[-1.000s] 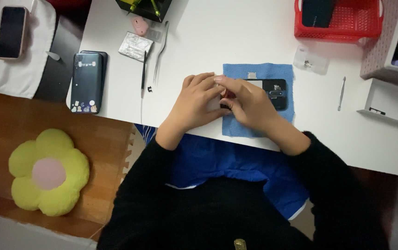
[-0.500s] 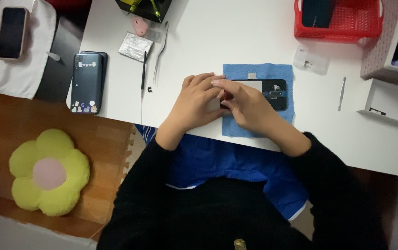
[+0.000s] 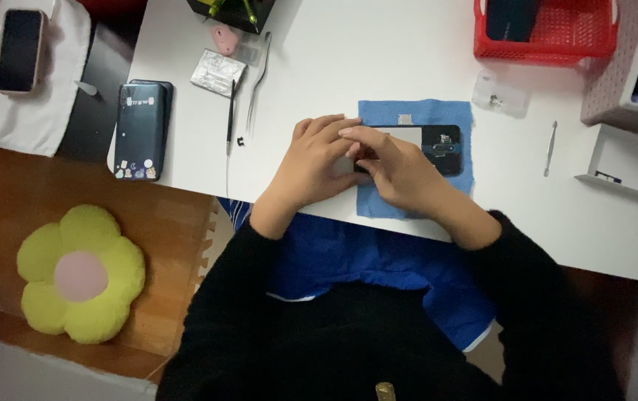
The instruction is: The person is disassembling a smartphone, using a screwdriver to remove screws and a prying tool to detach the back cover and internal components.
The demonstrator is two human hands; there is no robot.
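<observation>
Item: opened phone (image 3: 429,141), flat and dark, lying on the blue cloth (image 3: 415,111) at centre frame. Probably light, stiff and fragile; best held by its long edges. Left hand (image 3: 311,167) and right hand (image 3: 400,171) are meeting over its left end, fingers together, pinching something too small to make out. Tweezers (image 3: 258,78) are lying upper left; open white surface (image 3: 378,52) is lying above, its near edge running just below the cloth.

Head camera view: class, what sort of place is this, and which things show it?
Probably a home phone-repair desk: an opened phone lies on a blue cloth under both hands, tweezers wait nearby, and a flower cushion sits on the floor.
</observation>
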